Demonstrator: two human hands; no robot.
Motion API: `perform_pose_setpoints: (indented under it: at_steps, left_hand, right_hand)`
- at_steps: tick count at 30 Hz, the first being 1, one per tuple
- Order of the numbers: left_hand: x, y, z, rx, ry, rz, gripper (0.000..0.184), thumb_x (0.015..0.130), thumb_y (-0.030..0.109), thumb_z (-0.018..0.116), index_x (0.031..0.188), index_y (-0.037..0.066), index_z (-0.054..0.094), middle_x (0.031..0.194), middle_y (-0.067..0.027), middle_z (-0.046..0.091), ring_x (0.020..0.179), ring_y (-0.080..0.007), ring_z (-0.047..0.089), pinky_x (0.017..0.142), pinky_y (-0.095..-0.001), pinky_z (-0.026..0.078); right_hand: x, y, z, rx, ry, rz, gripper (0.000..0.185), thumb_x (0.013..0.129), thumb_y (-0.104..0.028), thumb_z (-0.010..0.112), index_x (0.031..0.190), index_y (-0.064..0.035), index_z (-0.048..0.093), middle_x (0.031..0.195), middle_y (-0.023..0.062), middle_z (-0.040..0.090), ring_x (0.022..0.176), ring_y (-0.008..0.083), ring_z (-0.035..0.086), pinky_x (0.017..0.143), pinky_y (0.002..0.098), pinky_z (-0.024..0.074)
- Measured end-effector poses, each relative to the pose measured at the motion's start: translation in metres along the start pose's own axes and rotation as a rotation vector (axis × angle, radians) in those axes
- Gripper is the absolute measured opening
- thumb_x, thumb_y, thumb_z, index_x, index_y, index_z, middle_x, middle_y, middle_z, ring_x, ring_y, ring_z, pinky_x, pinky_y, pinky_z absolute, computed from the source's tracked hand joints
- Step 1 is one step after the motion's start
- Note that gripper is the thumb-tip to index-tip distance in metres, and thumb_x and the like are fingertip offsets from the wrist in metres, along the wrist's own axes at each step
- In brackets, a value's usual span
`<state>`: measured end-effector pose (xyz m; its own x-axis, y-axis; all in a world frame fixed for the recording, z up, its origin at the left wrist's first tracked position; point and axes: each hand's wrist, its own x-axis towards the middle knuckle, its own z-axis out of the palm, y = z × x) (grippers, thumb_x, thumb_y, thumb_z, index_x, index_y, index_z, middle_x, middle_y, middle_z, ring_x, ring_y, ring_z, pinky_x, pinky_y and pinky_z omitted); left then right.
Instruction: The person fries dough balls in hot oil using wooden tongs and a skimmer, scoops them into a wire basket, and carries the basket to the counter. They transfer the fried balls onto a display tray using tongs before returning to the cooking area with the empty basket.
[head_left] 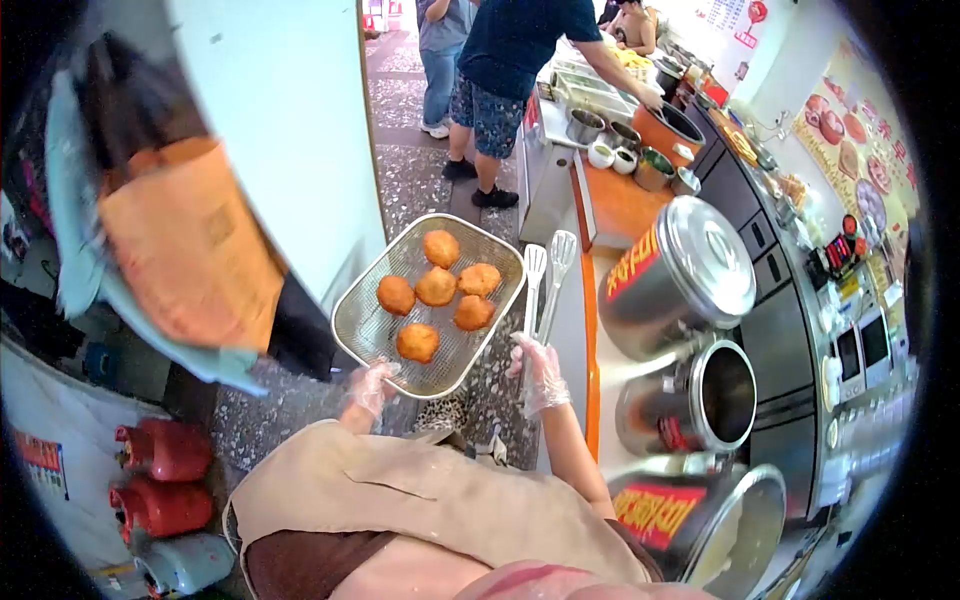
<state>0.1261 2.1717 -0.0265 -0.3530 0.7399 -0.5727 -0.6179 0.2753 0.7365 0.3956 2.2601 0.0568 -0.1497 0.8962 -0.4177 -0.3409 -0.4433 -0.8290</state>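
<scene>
Holding basket rim (pixel 432 396), seemingly within left fingers (pixel 384 369).

A beige apron (pixel 400 500) covers the front, marked by a thin, dark, curved line. Plain brown clothing (pixel 308 562) shows at both sides of the apron. Beyond the apron, clear, crinkled plastic gloves (pixel 547 393) cover the left hand (pixel 372 384) and right hand (pixel 536 362).

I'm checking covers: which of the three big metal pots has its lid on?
The farthest pot, under a shiny lid; the middle pot and nearest pot stand open.
</scene>
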Motion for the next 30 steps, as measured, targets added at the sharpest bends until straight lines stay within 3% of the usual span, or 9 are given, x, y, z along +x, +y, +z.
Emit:
perform_pose_setpoints:
  at_steps: [2, 3, 5, 6, 12, 17, 19, 23, 30]
  left_hand:
    - [0.059, 0.015, 0.036, 0.036, 0.017, 0.036, 0.038, 0.067, 0.005, 0.058, 0.103, -0.002, 0.050, 0.091, -0.0126, 0.056, 0.076, -0.0266, 0.060, 0.062, -0.0408, 0.056]
    - [0.083, 0.025, 0.060, 0.015, 0.011, 0.037, 0.038, 0.067, 0.005, 0.058, 0.103, -0.002, 0.050, 0.091, -0.0126, 0.056, 0.076, -0.0266, 0.060, 0.062, -0.0408, 0.056]
    - [0.120, 0.042, 0.098, -0.038, 0.042, 0.012, 0.027, 0.067, 0.004, 0.056, 0.094, 0.002, 0.056, 0.083, -0.0075, 0.056, 0.067, -0.0209, 0.057, 0.054, -0.0340, 0.051]
    - [0.147, 0.049, 0.113, -0.049, 0.061, 0.037, 0.038, 0.067, 0.003, 0.055, 0.104, -0.002, 0.052, 0.088, -0.0121, 0.057, 0.072, -0.0239, 0.059, 0.056, -0.0354, 0.053]
    - [0.291, 0.116, 0.196, -0.179, 0.127, 0.015, 0.046, 0.069, 0.002, 0.058, 0.113, -0.004, 0.046, 0.092, -0.0157, 0.056, 0.074, -0.0263, 0.059, 0.062, -0.0395, 0.055]
    - [0.384, 0.170, 0.251, -0.286, 0.241, 0.109, 0.045, 0.066, 0.002, 0.060, 0.108, -0.006, 0.047, 0.097, -0.0156, 0.053, 0.080, -0.0297, 0.059, 0.069, -0.0408, 0.056]
    - [0.401, 0.201, 0.266, -0.254, 0.359, 0.169, 0.049, 0.066, 0.007, 0.064, 0.109, -0.006, 0.047, 0.087, -0.0136, 0.055, 0.074, -0.0251, 0.059, 0.064, -0.0395, 0.056]
    - [0.443, 0.266, 0.279, -0.287, 0.462, 0.233, 0.047, 0.066, 0.008, 0.063, 0.108, -0.007, 0.048, 0.087, -0.0129, 0.056, 0.070, -0.0248, 0.059, 0.060, -0.0352, 0.055]
    - [0.600, 0.373, 0.228, -0.295, 0.516, 0.287, 0.048, 0.067, 0.008, 0.059, 0.112, -0.003, 0.048, 0.088, -0.0123, 0.056, 0.068, -0.0249, 0.059, 0.059, -0.0338, 0.054]
  right_hand:
    - [0.059, -0.034, 0.010, -0.042, 0.027, 0.020, 0.021, 0.078, -0.020, 0.066, 0.082, -0.0042, 0.053, 0.058, -0.0004, 0.049, 0.045, 0.0095, 0.045, 0.042, 0.0263, 0.0401]
    - [0.090, -0.038, 0.004, -0.095, 0.010, 0.025, 0.028, 0.079, -0.025, 0.061, 0.094, -0.0010, 0.057, 0.064, 0.0020, 0.050, 0.050, 0.0121, 0.047, 0.049, 0.0287, 0.0422]
    - [0.142, -0.063, 0.003, -0.073, 0.038, 0.097, 0.026, 0.080, -0.025, 0.061, 0.093, -0.0019, 0.057, 0.064, 0.0019, 0.049, 0.050, 0.0123, 0.046, 0.048, 0.0293, 0.0420]
    - [0.162, -0.081, 0.006, -0.082, 0.037, 0.108, 0.026, 0.080, -0.025, 0.060, 0.093, -0.0022, 0.057, 0.064, 0.0020, 0.050, 0.050, 0.0126, 0.046, 0.048, 0.0294, 0.0418]
    - [0.318, -0.159, 0.018, -0.221, 0.057, 0.112, 0.024, 0.079, -0.026, 0.064, 0.082, -0.0071, 0.050, 0.060, 0.0009, 0.048, 0.046, 0.0097, 0.045, 0.043, 0.0259, 0.0400]
    - [0.468, -0.201, 0.059, -0.378, -0.246, 0.157, 0.026, 0.082, -0.028, 0.063, 0.090, -0.0078, 0.050, 0.062, -0.0018, 0.047, 0.049, 0.0059, 0.043, 0.044, 0.0215, 0.0389]
    - [0.525, -0.219, 0.098, -0.371, -0.349, 0.184, 0.025, 0.083, -0.029, 0.063, 0.089, -0.0092, 0.049, 0.062, -0.0026, 0.047, 0.049, 0.0053, 0.043, 0.044, 0.0205, 0.0380]
    - [0.632, -0.241, 0.205, -0.360, -0.504, 0.251, 0.024, 0.082, -0.031, 0.064, 0.086, -0.0120, 0.049, 0.061, -0.0036, 0.047, 0.047, 0.0052, 0.042, 0.042, 0.0207, 0.0371]
    - [0.805, -0.223, 0.398, -0.333, -0.608, 0.231, 0.031, 0.079, -0.035, 0.066, 0.079, -0.0086, 0.050, 0.057, -0.0013, 0.049, 0.044, 0.0087, 0.047, 0.040, 0.0238, 0.0413]
